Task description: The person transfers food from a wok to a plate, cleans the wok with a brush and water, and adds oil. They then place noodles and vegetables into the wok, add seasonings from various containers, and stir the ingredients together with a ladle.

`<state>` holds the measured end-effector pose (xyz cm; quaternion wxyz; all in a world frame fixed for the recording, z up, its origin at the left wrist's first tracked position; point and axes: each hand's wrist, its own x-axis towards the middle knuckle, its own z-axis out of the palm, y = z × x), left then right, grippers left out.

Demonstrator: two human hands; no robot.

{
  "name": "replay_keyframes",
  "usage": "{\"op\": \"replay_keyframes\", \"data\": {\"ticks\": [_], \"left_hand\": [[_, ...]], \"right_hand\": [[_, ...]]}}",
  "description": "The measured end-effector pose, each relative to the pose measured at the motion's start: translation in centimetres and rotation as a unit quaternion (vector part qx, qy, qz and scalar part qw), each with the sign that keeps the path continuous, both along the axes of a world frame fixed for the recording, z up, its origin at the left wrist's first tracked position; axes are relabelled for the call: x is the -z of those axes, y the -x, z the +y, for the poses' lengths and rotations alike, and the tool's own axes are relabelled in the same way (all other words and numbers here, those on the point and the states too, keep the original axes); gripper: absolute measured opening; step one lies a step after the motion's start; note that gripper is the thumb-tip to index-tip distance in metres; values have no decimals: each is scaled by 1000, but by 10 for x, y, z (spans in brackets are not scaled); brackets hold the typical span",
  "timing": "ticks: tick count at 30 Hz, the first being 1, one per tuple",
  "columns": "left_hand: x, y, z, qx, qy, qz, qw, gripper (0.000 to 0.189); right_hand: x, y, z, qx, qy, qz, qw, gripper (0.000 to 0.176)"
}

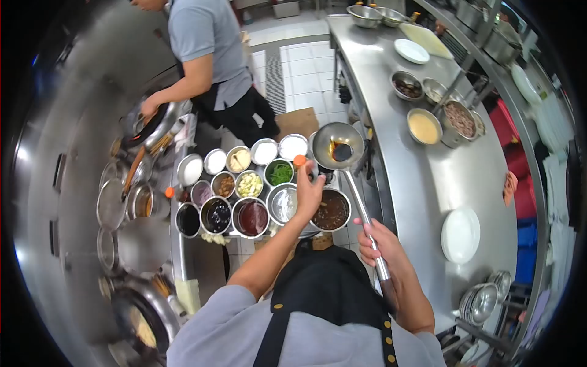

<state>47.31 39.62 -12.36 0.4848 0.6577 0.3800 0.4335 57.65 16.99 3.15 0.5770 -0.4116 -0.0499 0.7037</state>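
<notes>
While the right hand clasps the ladle, slanting forward-left, whether the left hand pinches anything is unclear.

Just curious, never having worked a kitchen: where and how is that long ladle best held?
Probably by the rear half of its handle, from the wearer's right, as the right hand does. The ladle's slim handle slants back that way, while its bowl out front carries dark liquid, best kept level.
</notes>
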Motion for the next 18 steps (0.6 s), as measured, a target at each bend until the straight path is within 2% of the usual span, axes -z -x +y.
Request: {"op": "replay_keyframes", "data": {"ticks": [1, 2, 3, 4, 5, 7, 8, 11, 12, 13, 16, 18], "left_hand": [[-18, 8, -12, 40, 61, -10, 997, 36], [-46, 14, -23, 73, 187, -34, 979, 34], [-64, 20, -28, 106, 308, -61, 944, 34], [-65, 26, -25, 149, 374, -80, 912, 43], [-99, 36, -30, 176, 438, -144, 870, 43], [-114, 53, -18, 138, 431, -102, 886, 44], [-107, 63, -8, 121, 405, -117, 899, 43], [-108, 109, 16, 65, 419, -106, 899, 36], [-100, 127, 26, 61, 425, -104, 897, 34], [-104, 144, 32, 55, 447, -128, 884, 32], [-86, 202, 51, 68, 435, -83, 894, 32], [-83, 240, 55, 81, 407, -58, 908, 34]], "right_hand": [[-1, 2, 11, -15, -19, 28, 999, 25], [-3, 4, 22, -29, -37, 56, 997, 24], [-3, 8, 33, -42, -37, 57, 997, 24], [-1, 15, 48, -63, -42, 65, 995, 21], [1, 25, 62, -83, -48, 74, 993, 19], [2, 52, 89, -112, -37, 70, 991, 14], [3, 67, 99, -124, -28, 80, 989, 12], [6, 108, 125, -190, -56, 16, 980, 26], [17, 112, 132, -212, -57, -13, 976, 37], [21, 118, 140, -206, -63, -95, 972, 40], [71, 123, 183, -124, -140, -231, 955, 35], [90, 135, 229, -64, -89, -270, 957, 20]]}}
